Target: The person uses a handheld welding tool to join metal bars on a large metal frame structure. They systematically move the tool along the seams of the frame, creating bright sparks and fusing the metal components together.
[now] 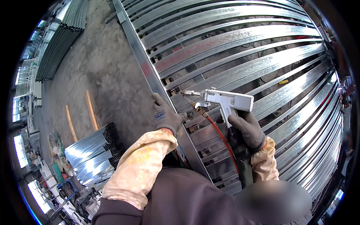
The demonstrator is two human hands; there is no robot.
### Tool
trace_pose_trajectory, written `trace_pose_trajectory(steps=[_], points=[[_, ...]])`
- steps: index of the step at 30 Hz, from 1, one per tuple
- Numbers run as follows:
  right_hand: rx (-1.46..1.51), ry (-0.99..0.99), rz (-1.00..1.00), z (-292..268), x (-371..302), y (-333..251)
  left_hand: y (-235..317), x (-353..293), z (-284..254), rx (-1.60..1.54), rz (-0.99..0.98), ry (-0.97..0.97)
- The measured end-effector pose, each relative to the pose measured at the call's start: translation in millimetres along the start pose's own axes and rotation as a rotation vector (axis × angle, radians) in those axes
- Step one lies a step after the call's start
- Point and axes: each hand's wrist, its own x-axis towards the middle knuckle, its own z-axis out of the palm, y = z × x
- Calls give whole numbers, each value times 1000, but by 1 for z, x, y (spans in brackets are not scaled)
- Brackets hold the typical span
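At frame centre, my right hand (247,129) is gripping a silver gun-shaped tool (234,101) firmly by its handle, seemingly for aiming its nozzle (192,93) leftward; my left hand (165,117), loosely spread, is resting on the metal rail (145,67), probably for steadiness.

Showed a grey, mottled floor (108,71) beyond the left edge of the frame (143,60). Carried two wooden strips (91,110), a bundle of shiny metal lengths (90,153) and, farther off, dark stacked tubes (56,56). Let in white daylight through windows (20,150) well past that edge.
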Motion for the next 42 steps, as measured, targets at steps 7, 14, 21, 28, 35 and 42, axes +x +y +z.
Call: trace_pose_trajectory(steps=[7, 14, 21, 28, 35, 42], points=[[48, -78, -19, 11, 12, 15, 0, -1, -1, -51, -19, -30], [-26, -103, -45, 14, 26, 18, 0, 0, 0, -51, -17, -26], [-22, -133, 11, 14, 27, 15, -3, 0, 2, -45, 3, -13], [-80, -133, 17, 18, 28, 14, -4, 3, 3, -39, 1, -17], [-77, -121, -23, 23, 26, 14, -6, 5, 6, -18, 7, 0], [-101, -131, -3, 22, 25, 11, -12, 9, 12, -22, 29, 17]])
